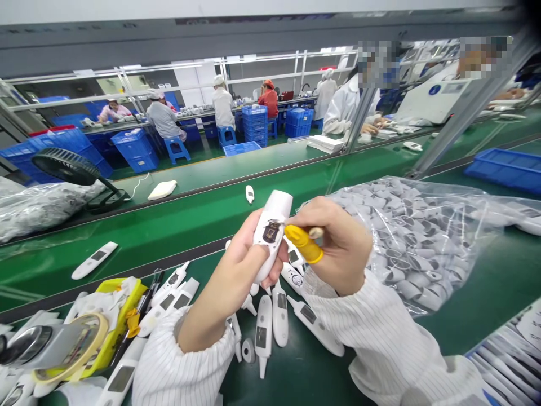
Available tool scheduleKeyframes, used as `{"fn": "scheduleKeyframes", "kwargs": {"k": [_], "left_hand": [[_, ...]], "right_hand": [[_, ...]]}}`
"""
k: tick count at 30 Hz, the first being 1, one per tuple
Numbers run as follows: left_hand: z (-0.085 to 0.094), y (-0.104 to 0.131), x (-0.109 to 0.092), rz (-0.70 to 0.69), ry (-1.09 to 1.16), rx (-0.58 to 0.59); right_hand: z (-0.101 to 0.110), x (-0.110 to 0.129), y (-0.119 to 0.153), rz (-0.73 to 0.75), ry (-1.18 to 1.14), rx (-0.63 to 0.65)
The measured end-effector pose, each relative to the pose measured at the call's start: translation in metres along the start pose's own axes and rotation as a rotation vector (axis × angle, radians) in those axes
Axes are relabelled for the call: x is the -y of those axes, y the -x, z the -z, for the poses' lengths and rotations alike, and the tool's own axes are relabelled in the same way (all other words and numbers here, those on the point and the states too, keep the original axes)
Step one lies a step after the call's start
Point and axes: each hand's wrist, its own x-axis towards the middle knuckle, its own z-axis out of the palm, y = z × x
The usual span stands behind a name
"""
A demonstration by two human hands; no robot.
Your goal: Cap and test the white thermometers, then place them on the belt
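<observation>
A white handheld digital thermometer (275,211) is gripped in my left hand (242,255), tilted with its wide end up. An opening in its housing exposes a dark inside with metallic parts. My right hand (340,239) is closed at the opening's right edge, with a yellow finger cot (305,243) on one digit. Whatever its fingertips pinch is too small to make out. Below my hands, several white thermometers with grey displays lie on the green table, among them a slim thermometer (262,332). A small grey-white ring-like part (248,351) lies beside it.
A clear bag (406,242) of white caps lies right. At left stands a yellow tray (122,316) with white parts and a tape roll (91,338). A green conveyor belt (177,208) runs ahead, carrying thermometers. A black fan (71,169) stands beyond; co-workers sit farther off.
</observation>
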Motion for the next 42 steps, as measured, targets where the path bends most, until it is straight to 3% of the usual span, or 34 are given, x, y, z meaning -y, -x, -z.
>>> {"fn": "scheduleKeyframes", "kwargs": {"k": [2, 7, 11, 13, 18, 21, 23, 26, 31, 32, 34, 36, 39, 42], "left_hand": [[-0.002, 0.000, 0.001, -0.040, -0.018, -0.054], [-0.007, 0.003, 0.002, -0.105, -0.119, -0.163], [-0.009, 0.005, 0.005, -0.156, -0.231, -0.243], [-0.008, 0.005, 0.008, -0.198, -0.310, -0.268], [-0.009, 0.007, 0.014, -0.273, -0.479, -0.298], [-0.012, 0.008, 0.016, -0.305, -0.628, -0.339], [-0.015, 0.008, 0.017, -0.333, -0.755, -0.389], [-0.017, 0.008, 0.019, -0.379, -0.860, -0.419], [-0.009, 0.008, 0.010, -0.314, -0.566, -0.361], [-0.006, 0.007, 0.006, -0.278, -0.480, -0.346], [0.000, 0.006, 0.000, -0.227, -0.330, -0.308], [0.004, 0.005, -0.005, -0.202, -0.222, -0.262], [0.006, 0.004, -0.007, -0.188, -0.139, -0.208], [0.006, 0.005, -0.007, -0.181, -0.114, -0.194]], "right_hand": [[-0.001, 0.002, 0.002, 0.032, 0.061, -0.051], [0.002, 0.009, -0.002, 0.293, 0.324, 0.139], [0.001, 0.013, -0.002, 0.326, 0.382, 0.163], [0.000, 0.013, 0.000, 0.171, 0.264, 0.161], [-0.001, 0.004, -0.004, -0.571, -0.418, 0.167], [-0.003, 0.001, -0.007, -0.814, -0.652, 0.198], [-0.005, 0.002, -0.007, -0.899, -0.723, 0.231], [-0.010, 0.006, -0.006, -0.937, -0.731, 0.174], [-0.004, -0.005, -0.004, -0.815, -0.805, 0.256], [0.001, -0.013, -0.003, -0.801, -0.732, 0.297], [0.016, -0.034, 0.003, -0.831, -0.335, 0.402], [0.031, -0.062, 0.016, -0.883, 0.336, 0.530], [0.046, -0.108, 0.044, -0.940, 0.685, 0.561], [0.053, -0.141, 0.072, -0.965, 0.889, 0.628]]}}
